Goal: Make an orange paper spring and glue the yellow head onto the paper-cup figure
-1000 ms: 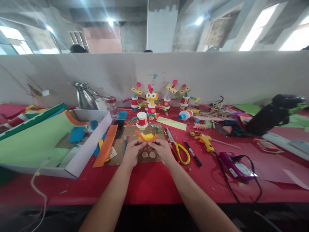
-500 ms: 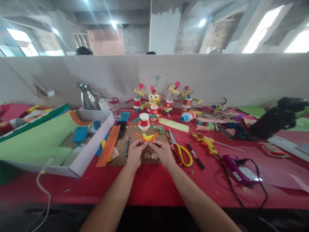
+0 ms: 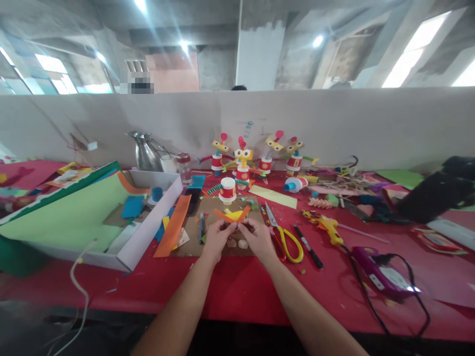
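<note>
My left hand [image 3: 218,240] and my right hand [image 3: 257,239] meet fingertip to fingertip over a brown cardboard sheet [image 3: 208,210]. Pinched between them are orange paper strips [image 3: 221,216], joined at the fingertips and spreading in a V away from me; whether this is one folded strip or two, I cannot tell. A yellow paper piece [image 3: 233,214] shows just behind the V. Beyond it stands a red-and-white paper cup body [image 3: 227,190] with green coiled arms. Two pale round pieces [image 3: 242,244] lie under my hands, partly covered.
Scissors [image 3: 289,244], a black pen [image 3: 308,247] and a yellow glue gun [image 3: 331,231] lie to the right. A white box [image 3: 150,227] with coloured paper stands left, beside an orange strip [image 3: 174,225]. Several finished cup figures [image 3: 243,173] line the back. A purple power socket [image 3: 384,272] sits far right.
The whole view has shifted slightly, so everything sits a little further right and lower. Both hands keep their pinch on the orange paper strips, which look a little wider apart.
</note>
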The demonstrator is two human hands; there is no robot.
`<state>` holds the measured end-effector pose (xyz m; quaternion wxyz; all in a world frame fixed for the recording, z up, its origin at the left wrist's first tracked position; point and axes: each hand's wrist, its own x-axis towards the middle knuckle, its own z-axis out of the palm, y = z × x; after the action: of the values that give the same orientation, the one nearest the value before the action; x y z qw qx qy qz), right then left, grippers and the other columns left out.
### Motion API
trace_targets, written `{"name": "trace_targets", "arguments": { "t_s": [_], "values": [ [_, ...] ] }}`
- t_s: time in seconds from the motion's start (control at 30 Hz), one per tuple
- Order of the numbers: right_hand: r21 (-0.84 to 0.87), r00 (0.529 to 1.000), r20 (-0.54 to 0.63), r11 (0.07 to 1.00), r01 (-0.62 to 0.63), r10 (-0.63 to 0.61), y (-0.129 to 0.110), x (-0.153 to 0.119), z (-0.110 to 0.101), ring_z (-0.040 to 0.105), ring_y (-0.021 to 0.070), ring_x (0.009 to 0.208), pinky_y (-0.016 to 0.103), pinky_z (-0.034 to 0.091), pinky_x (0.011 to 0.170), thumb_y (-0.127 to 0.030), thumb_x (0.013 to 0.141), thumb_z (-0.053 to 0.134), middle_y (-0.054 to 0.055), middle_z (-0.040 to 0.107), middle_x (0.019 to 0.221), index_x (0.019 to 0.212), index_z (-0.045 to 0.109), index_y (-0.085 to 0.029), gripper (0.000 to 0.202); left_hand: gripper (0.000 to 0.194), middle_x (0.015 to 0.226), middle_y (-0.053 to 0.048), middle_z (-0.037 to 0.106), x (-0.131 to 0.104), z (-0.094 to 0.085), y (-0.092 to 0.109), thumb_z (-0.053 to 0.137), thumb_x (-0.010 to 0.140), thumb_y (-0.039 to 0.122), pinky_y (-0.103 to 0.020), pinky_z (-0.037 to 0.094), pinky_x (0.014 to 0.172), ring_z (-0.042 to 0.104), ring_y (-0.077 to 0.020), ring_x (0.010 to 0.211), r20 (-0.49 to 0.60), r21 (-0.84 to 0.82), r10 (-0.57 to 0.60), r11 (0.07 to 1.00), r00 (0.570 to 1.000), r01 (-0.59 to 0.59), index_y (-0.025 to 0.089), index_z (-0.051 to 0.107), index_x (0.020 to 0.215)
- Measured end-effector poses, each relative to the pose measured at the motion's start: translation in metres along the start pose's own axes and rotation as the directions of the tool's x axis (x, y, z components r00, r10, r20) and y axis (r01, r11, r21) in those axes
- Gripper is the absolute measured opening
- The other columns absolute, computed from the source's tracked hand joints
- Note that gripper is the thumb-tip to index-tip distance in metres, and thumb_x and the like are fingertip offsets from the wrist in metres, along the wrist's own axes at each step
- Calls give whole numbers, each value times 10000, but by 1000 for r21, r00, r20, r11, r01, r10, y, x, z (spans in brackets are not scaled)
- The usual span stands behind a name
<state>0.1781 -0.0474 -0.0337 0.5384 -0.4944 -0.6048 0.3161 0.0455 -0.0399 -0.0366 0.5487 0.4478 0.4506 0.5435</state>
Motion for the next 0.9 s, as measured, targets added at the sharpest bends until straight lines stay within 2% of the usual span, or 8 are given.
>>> {"name": "trace_targets", "arguments": {
  "t_s": [0.17,0.3,0.4,0.63,0.8,0.9],
  "values": [
    [119,996,35,989,-88,85,-4,-1,0,599,191,647,292,445,614,-376,737,658,25,684,688,688,694,-212,175,228,567,-7,620,1,-1,0,743,659,354,-231,373,550,516,-123,558,-31,113,100,989,995,-96,149,663,601],
    [301,982,77,935,-187,171,-1,-2,4,572,167,630,264,422,571,-402,706,702,21,678,686,716,702,-194,209,183,570,-1,616,4,-2,-4,738,656,321,-239,376,566,503,-125,560,-49,76,137,988,989,-134,157,684,596],
    [405,976,108,888,-218,191,0,-3,7,567,150,632,256,425,580,-420,699,723,21,681,720,796,713,-185,255,206,547,9,592,4,-1,-7,733,658,331,-236,368,560,479,-114,546,-73,29,131,991,989,-129,156,665,573],
    [323,982,96,929,-182,160,1,-3,5,560,144,597,257,432,570,-408,701,728,9,654,646,713,700,-175,235,292,531,8,582,1,3,-7,753,621,397,-238,367,537,477,-105,516,-47,-46,73,996,996,-75,134,639,565],
    [353,987,46,921,-162,156,3,-3,5,574,150,605,262,444,596,-367,690,737,0,648,613,668,686,-184,191,307,515,16,570,0,5,-5,778,592,400,-228,353,532,467,-97,515,-42,-49,69,996,997,-71,133,636,543],
    [415,982,71,890,-187,174,2,-3,7,583,148,646,262,453,630,-381,696,737,6,671,677,736,702,-187,201,293,543,8,594,2,4,-5,775,594,399,-232,369,558,487,-103,541,-55,-61,76,995,996,-80,131,660,574]
  ]
}}
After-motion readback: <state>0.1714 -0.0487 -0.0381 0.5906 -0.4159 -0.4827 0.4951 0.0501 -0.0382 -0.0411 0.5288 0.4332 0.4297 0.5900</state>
